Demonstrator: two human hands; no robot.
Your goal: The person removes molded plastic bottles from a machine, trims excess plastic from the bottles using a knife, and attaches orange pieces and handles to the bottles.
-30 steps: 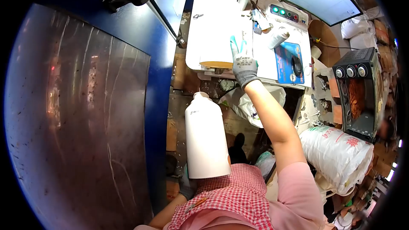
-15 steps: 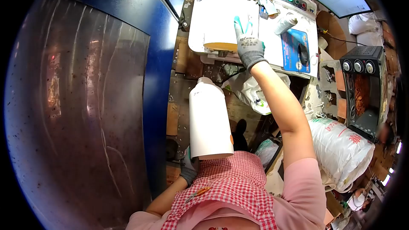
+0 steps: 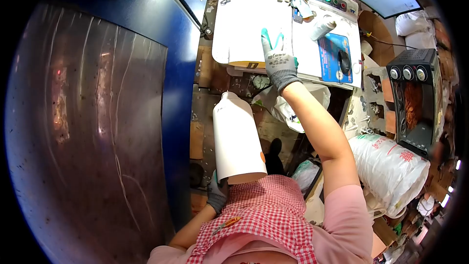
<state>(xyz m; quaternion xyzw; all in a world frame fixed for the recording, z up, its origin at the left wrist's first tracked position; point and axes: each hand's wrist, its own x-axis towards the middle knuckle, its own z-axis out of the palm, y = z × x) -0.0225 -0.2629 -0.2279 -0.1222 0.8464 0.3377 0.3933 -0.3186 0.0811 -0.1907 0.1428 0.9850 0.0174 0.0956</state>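
A large white bottle-shaped container (image 3: 238, 139) with a narrow neck stands out in front of the checked apron, its neck pointing away from me. My left hand (image 3: 216, 193), in a grey glove, grips its lower left edge; some of the fingers are hidden behind it. My right hand (image 3: 281, 61), in a grey glove with green fingertips, is stretched out at the front edge of the white table (image 3: 242, 24). Its fingers are extended and spread, with nothing visible in them. A yellow strip (image 3: 246, 64) at the table edge lies just left of that hand.
On the table are a spray can (image 3: 323, 28), a blue mouse pad (image 3: 330, 58) with a black mouse, and a panel with lit green buttons (image 3: 330, 0). A blue machine (image 3: 181, 93) stands left. At right are a toaster oven (image 3: 415, 98) and a white sack (image 3: 391, 173).
My right hand has shifted slightly toward me and left, with its fingers still spread. The view has moved a little. My left hand keeps holding the white container in nearly the same place.
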